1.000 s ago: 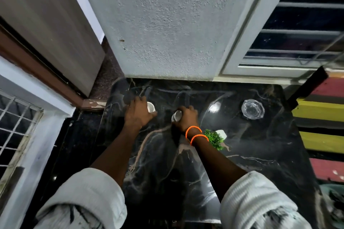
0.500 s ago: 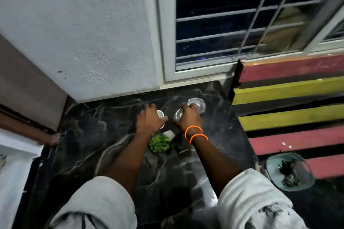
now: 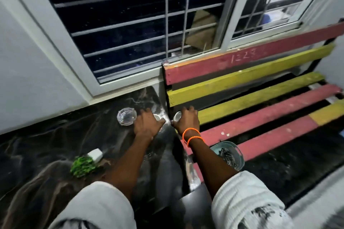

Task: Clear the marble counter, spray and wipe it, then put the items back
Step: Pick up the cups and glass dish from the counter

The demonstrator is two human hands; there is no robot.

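Observation:
The black marble counter (image 3: pixel 46 141) with pale veins fills the lower left. My left hand (image 3: pixel 147 124) holds a small white cup (image 3: pixel 156 116) above the counter's right edge. Just past that edge, over the slatted bench, my right hand (image 3: pixel 187 121), with orange bands at the wrist, grips a second small cup (image 3: pixel 176 115). A clear glass dish (image 3: pixel 126 116) stands on the counter left of my left hand. A small green plant in a white pot (image 3: pixel 84 163) lies tipped on the counter nearer to me.
A red and yellow slatted bench (image 3: pixel 260 102) adjoins the counter on the right. A teal bowl (image 3: pixel 229 154) with dark bits rests on its near slat. A barred window (image 3: pixel 149 24) and a grey wall (image 3: pixel 28 80) close off the back.
Both hands have carried their cups rightward, from the counter's middle to its right edge. The right hand is now over the bench. The glass dish and plant stayed put.

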